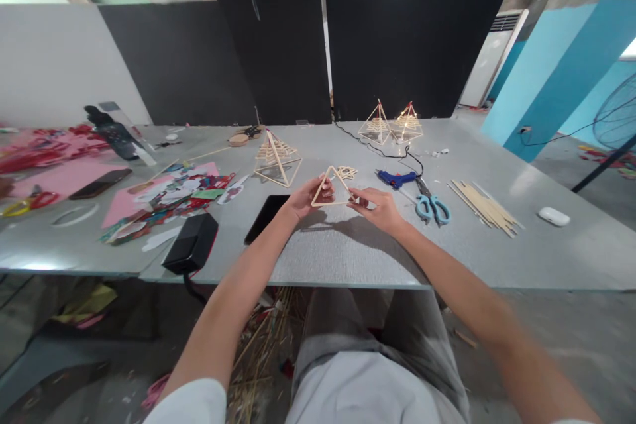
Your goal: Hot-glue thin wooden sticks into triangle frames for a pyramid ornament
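Observation:
Above the grey table, a triangle of thin wooden sticks [332, 204] is held up between both hands. My left hand [307, 195] is closed around its left side, near the lower left corner. At the lower right corner, the fingers of my right hand [373, 207] pinch the frame. Just behind it lie several small stick pieces [346, 173]. A stick pyramid [278, 159] stands to the left. Right of my hands are a blue hot glue gun [396, 177], scissors with light blue handles [433, 208] and a bundle of flat wooden sticks [484, 207].
A black phone or tablet [263, 217] lies beside my left forearm, with a black box-shaped device [191, 242] farther left. Paper scraps [169, 195] and a dark bottle [112, 132] occupy the left side. Two pyramids [376, 127] stand at the back; a white case [554, 216] lies right.

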The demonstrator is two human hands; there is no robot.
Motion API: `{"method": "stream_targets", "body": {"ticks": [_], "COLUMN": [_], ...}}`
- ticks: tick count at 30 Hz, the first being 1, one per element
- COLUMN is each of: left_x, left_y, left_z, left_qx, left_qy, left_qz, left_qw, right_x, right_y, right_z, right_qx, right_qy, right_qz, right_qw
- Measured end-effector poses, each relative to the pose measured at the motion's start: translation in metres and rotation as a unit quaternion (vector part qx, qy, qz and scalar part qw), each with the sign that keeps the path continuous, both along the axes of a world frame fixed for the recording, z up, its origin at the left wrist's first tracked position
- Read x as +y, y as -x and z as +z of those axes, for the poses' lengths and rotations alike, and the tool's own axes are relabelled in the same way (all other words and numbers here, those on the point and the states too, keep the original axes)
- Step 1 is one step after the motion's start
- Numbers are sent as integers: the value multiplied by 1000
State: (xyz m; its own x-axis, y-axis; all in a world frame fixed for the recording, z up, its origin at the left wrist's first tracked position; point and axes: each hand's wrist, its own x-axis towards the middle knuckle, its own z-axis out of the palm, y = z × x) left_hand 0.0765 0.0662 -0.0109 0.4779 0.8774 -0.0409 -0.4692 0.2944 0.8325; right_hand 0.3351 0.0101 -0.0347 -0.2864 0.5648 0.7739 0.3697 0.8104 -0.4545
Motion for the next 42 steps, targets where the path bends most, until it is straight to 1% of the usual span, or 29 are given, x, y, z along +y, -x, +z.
{"method": "stream_targets", "body": {"ticks": [19,26,31,37,42], "left_x": [-2,-3,-3,0,1], "left_y": [-4,-4,-8,-14,-15], "left_z": [0,0,1,2,3], "left_qx": [-23,-31,-37,-34,-17], "left_qy": [-6,-9,-9,-11,-21], "left_qz": [7,16,24,41,59], "left_qw": [1000,999,999,999,998], "right_x": [-2,-8,-11,-10,-13], "right_y": [3,5,9,14,18], "right_z": [-1,3,2,0,2], "right_qx": [6,16,30,55,79], "right_qy": [1,0,2,24,65], "right_qz": [2,-6,-14,-28,-44], "right_qw": [1000,1000,999,998,994]}}
